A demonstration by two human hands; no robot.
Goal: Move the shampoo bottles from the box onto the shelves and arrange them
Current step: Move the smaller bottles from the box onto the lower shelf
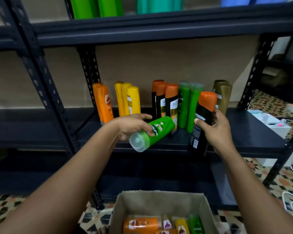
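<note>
**Both hands holding bottles at middle shelf**

Left hand [134,126] gripped green bottle [152,134] tilted on its side, cap toward camera. Right hand [215,130] gripped black bottle [202,120], orange cap up, near upright. Both were over the shelf [252,132] front edge. More bottles lay in box [118,210] below.

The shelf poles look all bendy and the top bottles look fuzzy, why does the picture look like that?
In the head view, the wide-angle lens bows the shelf uprights toward the edges; the green bottles on the upper shelf are smeared and soft, while the green bottle in the left hand shows a readable label; light is dim and even, with no strong glare.
</note>
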